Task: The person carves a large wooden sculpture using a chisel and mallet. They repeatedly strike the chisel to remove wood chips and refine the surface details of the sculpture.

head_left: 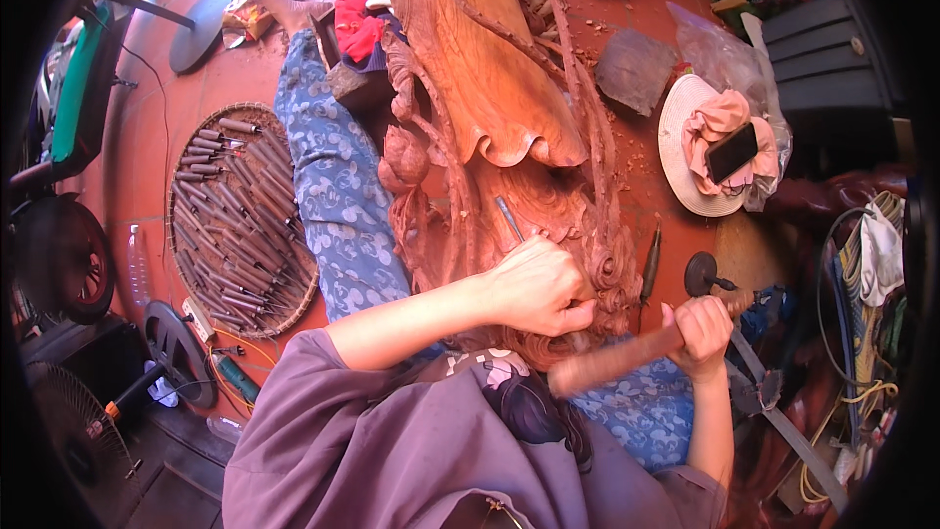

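Observation:
A large reddish-brown wood carving [490, 59] stands between my legs, with a smooth wavy-edged panel, twisting stems and a carved bud [402, 159]. My left hand [541, 286] is closed in a fist around a chisel [507, 218]. The metal blade sticks out past the fist and points away from me, against the carving's lower part; the handle is hidden in the fingers. To the right, my right hand [702, 333] grips a wooden mallet [617, 360]. Its thick end is smeared by motion and hovers over my lap, apart from the left hand.
A round woven basket [315, 279] full of chisels lies on the left. Beyond my right side are a grey stone block [636, 71], a straw hat [682, 171] with a phone [732, 153], and a dark pointed tool [651, 264]. A fan [83, 421] stands at lower left.

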The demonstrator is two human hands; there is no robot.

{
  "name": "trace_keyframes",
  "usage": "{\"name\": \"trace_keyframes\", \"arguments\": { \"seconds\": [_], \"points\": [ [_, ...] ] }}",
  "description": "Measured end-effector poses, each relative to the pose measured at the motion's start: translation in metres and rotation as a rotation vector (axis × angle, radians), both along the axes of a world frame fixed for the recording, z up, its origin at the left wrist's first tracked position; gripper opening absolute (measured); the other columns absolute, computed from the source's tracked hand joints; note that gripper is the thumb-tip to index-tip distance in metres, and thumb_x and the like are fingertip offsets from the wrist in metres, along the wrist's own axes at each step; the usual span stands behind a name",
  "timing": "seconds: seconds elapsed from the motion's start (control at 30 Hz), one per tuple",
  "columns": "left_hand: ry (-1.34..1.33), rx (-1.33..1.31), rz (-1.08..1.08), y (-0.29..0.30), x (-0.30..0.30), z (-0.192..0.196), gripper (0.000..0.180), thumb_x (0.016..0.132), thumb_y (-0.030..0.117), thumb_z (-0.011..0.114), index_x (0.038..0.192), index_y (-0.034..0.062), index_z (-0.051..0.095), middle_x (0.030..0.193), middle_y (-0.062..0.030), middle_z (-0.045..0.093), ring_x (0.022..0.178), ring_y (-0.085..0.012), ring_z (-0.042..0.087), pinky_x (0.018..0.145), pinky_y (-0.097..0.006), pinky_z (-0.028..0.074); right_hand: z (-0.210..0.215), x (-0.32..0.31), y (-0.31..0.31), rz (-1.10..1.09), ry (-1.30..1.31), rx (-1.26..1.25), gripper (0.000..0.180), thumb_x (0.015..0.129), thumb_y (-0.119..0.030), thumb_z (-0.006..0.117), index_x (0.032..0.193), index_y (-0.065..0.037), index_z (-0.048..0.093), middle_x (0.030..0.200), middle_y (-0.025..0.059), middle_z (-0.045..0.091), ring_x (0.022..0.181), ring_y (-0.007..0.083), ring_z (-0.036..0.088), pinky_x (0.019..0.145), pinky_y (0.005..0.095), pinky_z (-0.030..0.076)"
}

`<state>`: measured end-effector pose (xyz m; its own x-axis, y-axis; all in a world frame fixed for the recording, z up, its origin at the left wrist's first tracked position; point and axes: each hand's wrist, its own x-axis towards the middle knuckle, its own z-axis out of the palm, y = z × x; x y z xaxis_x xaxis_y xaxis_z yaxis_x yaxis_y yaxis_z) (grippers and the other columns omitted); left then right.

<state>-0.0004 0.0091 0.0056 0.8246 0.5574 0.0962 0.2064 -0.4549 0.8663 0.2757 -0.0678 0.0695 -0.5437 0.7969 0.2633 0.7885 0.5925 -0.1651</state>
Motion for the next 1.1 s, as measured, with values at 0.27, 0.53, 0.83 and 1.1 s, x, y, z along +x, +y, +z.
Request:
{"name": "trace_keyframes", "arguments": {
  "seconds": [0.27, 0.53, 0.83, 1.1],
  "points": [
    [-0.001, 0.188, 0.096, -0.001, -0.001, 0.002, 0.031, 0.079, 0.025, 0.062, 0.057, 0.0049, 0.054, 0.058, -0.0117, 0.055, 0.054, -0.0318, 0.057, 0.049, -0.043, 0.045, 0.007, -0.01, 0.0, -0.075, -0.075, -0.081, 0.024, 0.069, -0.002, 0.078, 0.075, -0.002, 0.055, 0.07, 0.0111, 0.055, 0.063, 0.0313, 0.056, 0.06, 0.0408, 0.047],
    [-0.462, 0.105, 0.099, -0.033, 0.005, 0.041, 0.035, 0.084, 0.03, 0.065, 0.058, 0.0089, 0.053, 0.059, -0.0049, 0.05, 0.055, -0.0245, 0.056, 0.051, -0.038, 0.045, 0.086, -0.012, -0.011, -0.013, -0.095, -0.041, 0.035, 0.067, -0.009, 0.086, 0.08, -0.003, 0.054, 0.074, 0.0102, 0.057, 0.065, 0.0295, 0.057, 0.064, 0.0437, 0.051],
    [-0.714, -0.123, 0.111, -0.04, 0.008, 0.042, 0.036, 0.081, 0.03, 0.069, 0.058, 0.0086, 0.051, 0.06, -0.0047, 0.048, 0.054, -0.0248, 0.053, 0.049, -0.037, 0.041, 0.094, -0.032, 0.008, -0.044, -0.081, -0.109, 0.04, 0.075, -0.016, 0.085, 0.082, -0.006, 0.047, 0.065, 0.0071, 0.053, 0.053, 0.0241, 0.051, 0.054, 0.0366, 0.046],
    [-0.834, -0.189, 0.359, -0.028, 0.017, 0.037, 0.036, 0.081, 0.028, 0.069, 0.056, 0.0093, 0.05, 0.058, -0.0042, 0.046, 0.049, -0.0245, 0.051, 0.044, -0.037, 0.04, 0.094, -0.036, 0.026, -0.091, 0.134, -0.282, 0.043, 0.075, -0.017, 0.084, 0.089, -0.006, 0.045, 0.066, 0.0059, 0.051, 0.058, 0.0187, 0.048, 0.057, 0.0326, 0.041]
  ]
}}
